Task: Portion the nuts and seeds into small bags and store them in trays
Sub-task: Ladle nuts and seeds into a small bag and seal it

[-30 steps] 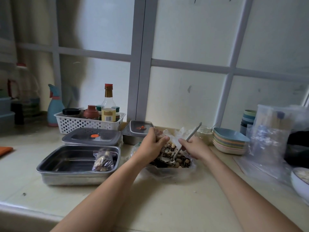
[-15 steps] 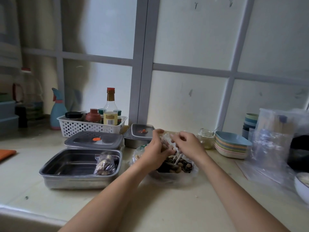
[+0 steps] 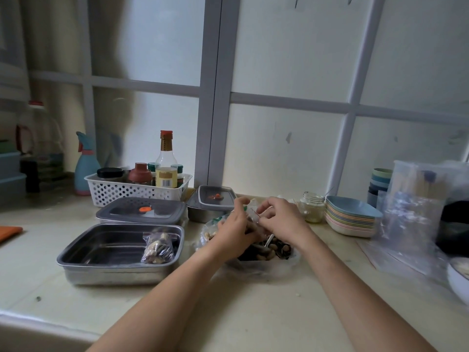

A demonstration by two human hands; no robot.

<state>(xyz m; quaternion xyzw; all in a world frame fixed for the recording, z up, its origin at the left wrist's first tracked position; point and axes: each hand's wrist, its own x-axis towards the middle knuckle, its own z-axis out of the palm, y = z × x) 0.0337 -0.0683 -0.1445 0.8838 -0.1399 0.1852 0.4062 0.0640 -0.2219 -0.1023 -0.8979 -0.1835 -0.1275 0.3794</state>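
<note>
Arms reach up from the bottom edge over the pale counter (image 3: 253, 308); I watch them from far off. Near the left arm sits an open steel tray (image 3: 76, 254); one filled little bag (image 3: 158, 247) lies in its right end. Just right of that tray lies a big clear bag (image 3: 291, 260), open, with a pile of nuts and seeds (image 3: 274, 250) in it; a spoon (image 3: 268, 243) sticks in the pile. Over the pile the left hand (image 3: 234, 233) and the right hand (image 3: 283, 219) meet; both have curled fingers and pinch a small clear bag (image 3: 252, 212) between them; I cannot tell how full it is. Behind the open tray are a big tray with a grey lid (image 3: 140, 212) and a smaller lidded tray (image 3: 215, 199). Right of the hands stand a glass jar (image 3: 311, 207) and a stack of coloured plates (image 3: 350, 219); more clear bags (image 3: 411, 212) lie past them. Farthest back, by the window (image 3: 291, 148), a white basket (image 3: 121, 191) holds bottles (image 3: 166, 161).
</note>
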